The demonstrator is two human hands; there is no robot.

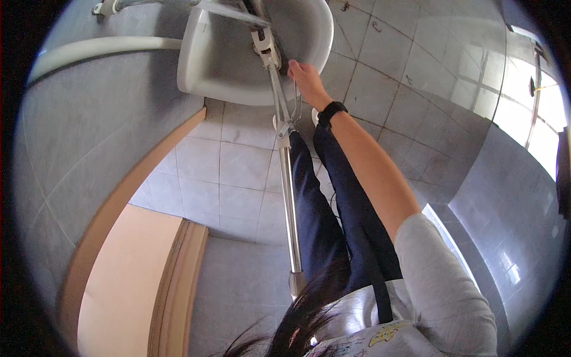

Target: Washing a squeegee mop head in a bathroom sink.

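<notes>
A mop with a metal pole reaches from near my body into a white ceramic washbasin. Its white plastic joint is over the bowl; the parts beyond it are blurred and cut off at the top edge. My right hand, with a black band on the wrist, is closed around the end of the mop's bent-wire lever, over the basin's near right rim. My left hand is out of view. The pole's lower end passes beside long dark hair near my body.
A thick white pipe runs along the tiled wall to the basin. A metal pipe fitting is at the upper left. Grey floor tiles surround my feet. A light wooden door stands lower left, a bright window at right.
</notes>
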